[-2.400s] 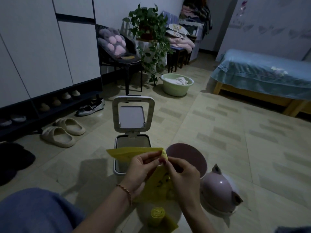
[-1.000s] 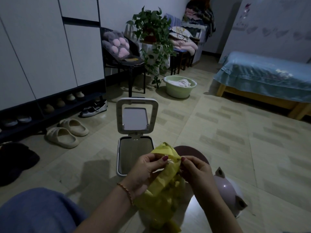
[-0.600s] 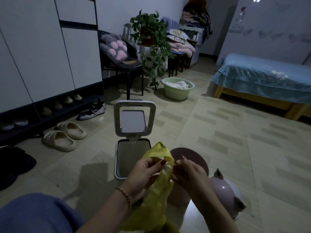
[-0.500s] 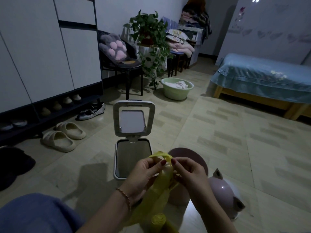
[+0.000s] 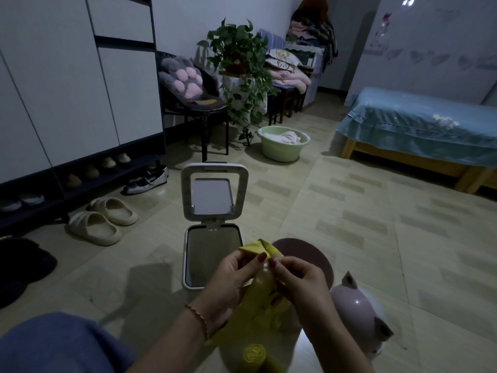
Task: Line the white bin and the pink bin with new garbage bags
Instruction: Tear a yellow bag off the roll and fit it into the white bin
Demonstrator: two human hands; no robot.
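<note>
Bag: a thin, crumpled yellow plastic garbage bag (image 5: 265, 289) hangs between both hands, in front of the two bins and above the floor; its top edge peeks up above the fingertips.
Left hand: the left hand (image 5: 231, 281) pinches the bag's upper edge, thumb and fingers closed on the film.
Right hand: the right hand (image 5: 301, 281) pinches the same edge just beside the left, fingers curled round the plastic.
Roll: a yellow roll of spare bags (image 5: 254, 355) sits low in view, below the hands.
White bin: a white rectangular plastic bin (image 5: 185, 259) stands on the floor beyond the hands, its hinged lid (image 5: 214, 191) upright and open; no liner shows inside.
Pink bin: a round pink bin (image 5: 309, 251) stands just right of the white one, partly hidden by the hands; a pink domed lid with ear shapes (image 5: 357, 316) lies on the floor nearby.
Step in hand: likely separating the bag's two layers to find its mouth.
Next move: probably calls for rubbing the layers apart, spreading the mouth wide and lowering it into a bin.
Surroundings: pale tiled floor (image 5: 349, 224), beige slippers (image 5: 102, 220) to the left.
</note>
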